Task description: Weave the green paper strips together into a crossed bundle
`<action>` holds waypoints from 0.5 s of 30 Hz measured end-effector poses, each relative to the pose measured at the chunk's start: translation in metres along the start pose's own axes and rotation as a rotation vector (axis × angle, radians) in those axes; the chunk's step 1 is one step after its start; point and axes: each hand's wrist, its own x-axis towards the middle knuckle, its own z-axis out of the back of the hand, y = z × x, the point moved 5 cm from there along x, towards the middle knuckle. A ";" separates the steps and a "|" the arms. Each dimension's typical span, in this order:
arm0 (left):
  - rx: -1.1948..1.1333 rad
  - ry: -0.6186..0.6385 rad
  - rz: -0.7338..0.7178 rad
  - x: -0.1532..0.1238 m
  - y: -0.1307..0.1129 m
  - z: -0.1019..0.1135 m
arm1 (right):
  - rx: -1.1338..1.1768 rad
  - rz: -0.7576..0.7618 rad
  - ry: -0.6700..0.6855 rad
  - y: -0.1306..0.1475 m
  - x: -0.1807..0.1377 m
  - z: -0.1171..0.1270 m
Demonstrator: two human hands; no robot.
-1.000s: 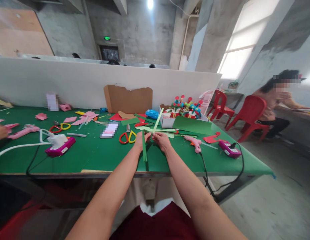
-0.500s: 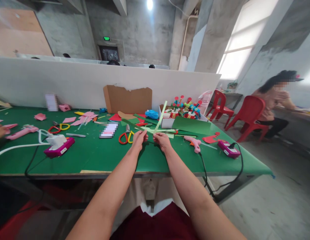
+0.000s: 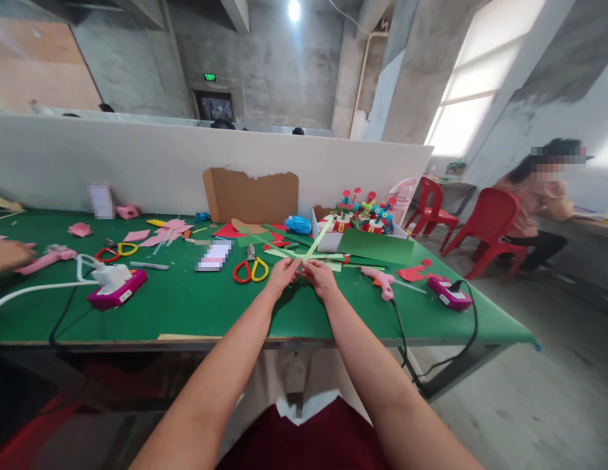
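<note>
My left hand (image 3: 285, 275) and my right hand (image 3: 319, 274) meet above the green table (image 3: 210, 313), fingers pinched together. Between them is a pale green paper strip (image 3: 321, 236), which sticks up and away from my fingertips. A darker green strip (image 3: 257, 236) runs from the left hand toward the back left. Both hands are closed on the strips, though the fingertips partly hide where these cross. Just left of my left hand lie scissors (image 3: 251, 267) with one red and one yellow handle. More green paper (image 3: 377, 247) lies beyond the right hand.
At the back right, a white box (image 3: 328, 243) holds several colourful figures. A pink glue gun (image 3: 379, 282) and a purple power strip (image 3: 449, 292) lie to the right. Another power strip (image 3: 117, 290) is at left, near another person's hand (image 3: 10, 254). A white partition (image 3: 151, 153) stands behind.
My hands have come closer together, the left moving right. The pale strip leans lower toward the box. At the far left, the other person's hand has moved further into view.
</note>
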 end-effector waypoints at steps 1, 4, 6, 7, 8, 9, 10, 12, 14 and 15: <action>0.029 0.035 -0.011 -0.001 0.001 -0.003 | 0.009 0.003 0.020 0.000 0.000 -0.001; 0.043 0.056 -0.020 -0.001 0.002 -0.004 | 0.009 0.002 0.056 -0.002 0.000 -0.002; 0.022 0.053 -0.024 0.000 0.001 -0.003 | -0.003 0.001 0.054 -0.003 0.001 -0.002; 0.011 0.052 -0.027 0.000 0.000 -0.002 | -0.005 0.004 0.049 -0.003 0.001 -0.002; 0.004 0.048 -0.032 0.000 -0.002 -0.001 | -0.004 0.007 0.043 -0.003 0.002 -0.002; 0.002 0.041 -0.037 0.000 -0.003 0.000 | -0.002 0.009 0.040 -0.003 0.002 -0.003; 0.002 0.033 -0.041 0.000 -0.004 0.001 | -0.001 0.008 0.041 -0.003 0.001 -0.003; 0.006 0.016 -0.040 0.000 -0.006 0.003 | 0.001 0.002 0.049 -0.002 0.000 -0.004; 0.010 0.016 -0.032 -0.001 -0.007 0.003 | -0.002 0.002 0.051 -0.001 -0.001 -0.004; 0.015 0.021 -0.026 -0.001 -0.007 0.003 | -0.007 0.003 0.048 0.000 -0.002 -0.004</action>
